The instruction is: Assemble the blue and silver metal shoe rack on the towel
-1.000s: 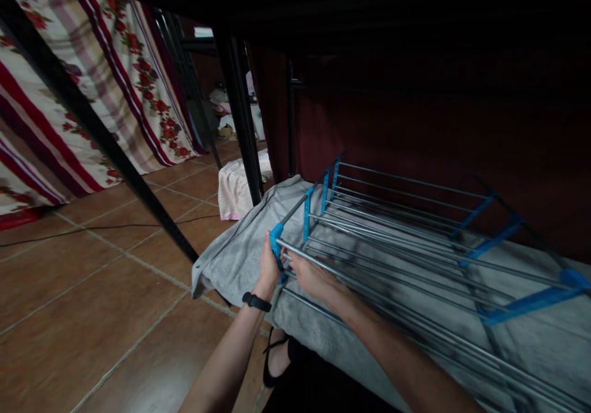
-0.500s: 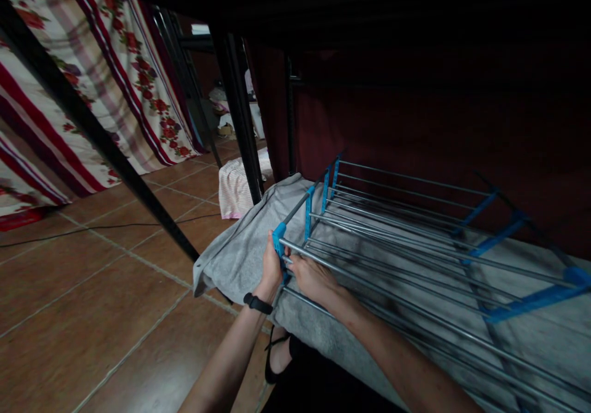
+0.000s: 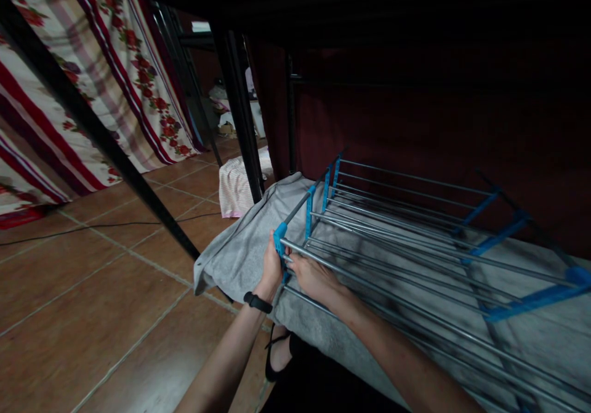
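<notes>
A drying rack (image 3: 401, 244) with grey metal rods and blue plastic end pieces lies across a grey blanket (image 3: 249, 234). My left hand (image 3: 272, 262), with a dark band on its wrist, is closed around the near-left blue end piece (image 3: 279, 234). Beside it, my right hand (image 3: 309, 274) closes its fingers on a metal rod close to where the rod meets that end piece. Both hands touch the same corner of the rack. My right fingertips are partly hidden behind the rods.
Black metal posts (image 3: 111, 136) and a dark surface overhead frame the space. Behind the rack hangs a dark red cloth (image 3: 415, 124). A floral striped curtain (image 3: 124, 80) hangs at left above the tiled floor (image 3: 115, 296), where a black cable (image 3: 111, 223) runs. A shoe (image 3: 272, 360) shows below.
</notes>
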The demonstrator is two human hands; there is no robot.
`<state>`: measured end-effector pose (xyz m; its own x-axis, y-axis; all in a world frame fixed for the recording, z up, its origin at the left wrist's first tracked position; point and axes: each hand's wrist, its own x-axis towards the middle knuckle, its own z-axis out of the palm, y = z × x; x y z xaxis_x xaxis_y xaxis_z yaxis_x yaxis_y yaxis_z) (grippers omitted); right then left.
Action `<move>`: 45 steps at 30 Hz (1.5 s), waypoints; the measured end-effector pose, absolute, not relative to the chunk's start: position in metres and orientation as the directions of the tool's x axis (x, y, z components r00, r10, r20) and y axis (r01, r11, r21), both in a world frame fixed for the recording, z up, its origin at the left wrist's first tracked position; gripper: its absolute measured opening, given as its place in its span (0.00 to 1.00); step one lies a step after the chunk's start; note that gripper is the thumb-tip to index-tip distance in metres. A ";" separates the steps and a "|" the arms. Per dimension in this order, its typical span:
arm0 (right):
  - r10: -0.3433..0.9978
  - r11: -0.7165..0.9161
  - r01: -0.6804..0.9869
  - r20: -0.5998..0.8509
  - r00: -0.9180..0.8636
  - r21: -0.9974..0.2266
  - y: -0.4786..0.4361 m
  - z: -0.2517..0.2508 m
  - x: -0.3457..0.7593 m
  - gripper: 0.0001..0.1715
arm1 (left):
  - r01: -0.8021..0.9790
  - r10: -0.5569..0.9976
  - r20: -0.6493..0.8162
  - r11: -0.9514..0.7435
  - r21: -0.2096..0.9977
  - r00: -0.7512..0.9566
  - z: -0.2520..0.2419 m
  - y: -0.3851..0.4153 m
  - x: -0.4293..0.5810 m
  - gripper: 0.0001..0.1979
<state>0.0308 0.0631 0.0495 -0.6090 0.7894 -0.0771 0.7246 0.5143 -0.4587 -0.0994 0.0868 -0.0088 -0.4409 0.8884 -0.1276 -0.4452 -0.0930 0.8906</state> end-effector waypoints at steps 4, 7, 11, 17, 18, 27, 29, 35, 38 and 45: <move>0.790 0.526 0.723 -0.059 -0.611 -0.447 0.062 0.047 0.031 0.23 | -0.409 0.878 -0.116 -0.095 0.908 -0.463 -0.010 0.086 -0.099 0.28; 0.787 0.544 0.718 -0.033 -0.616 -0.433 0.062 0.046 0.031 0.23 | -0.383 0.880 -0.109 -0.088 0.919 -0.462 -0.014 0.086 -0.099 0.28; 0.793 0.525 0.728 -0.058 -0.607 -0.442 0.062 0.045 0.031 0.23 | -0.391 0.892 -0.105 -0.085 0.916 -0.440 -0.017 0.087 -0.099 0.29; 0.794 0.491 0.727 -0.098 -0.600 -0.480 0.067 0.044 0.027 0.22 | -0.367 0.896 -0.081 -0.096 0.925 -0.437 -0.015 0.087 -0.099 0.28; 0.792 0.485 0.724 -0.105 -0.601 -0.491 0.068 0.044 0.027 0.21 | -0.367 0.900 -0.078 -0.095 0.925 -0.429 -0.015 0.087 -0.099 0.28; 0.784 0.474 0.682 -0.085 -0.614 -0.557 0.077 0.036 0.024 0.22 | -0.329 0.902 -0.041 -0.115 0.937 -0.430 -0.012 0.084 -0.097 0.27; 0.789 0.496 0.695 -0.063 -0.611 -0.520 0.075 0.037 0.023 0.23 | -0.311 0.892 -0.030 -0.126 0.942 -0.451 -0.012 0.083 -0.098 0.26; 0.799 0.599 0.723 0.193 -0.570 -0.343 0.036 0.041 0.044 0.30 | -0.201 0.872 0.070 -0.189 0.961 -0.484 -0.029 0.082 -0.117 0.27; 0.729 0.684 0.674 0.236 -0.643 -0.278 0.000 0.019 0.069 0.27 | -0.134 0.861 0.142 -0.235 0.963 -0.488 -0.047 0.071 -0.134 0.24; 0.886 0.456 0.841 0.063 -0.459 -0.292 -0.023 -0.070 0.091 0.24 | 0.105 0.916 0.149 -0.118 0.987 -0.373 -0.100 0.033 -0.140 0.09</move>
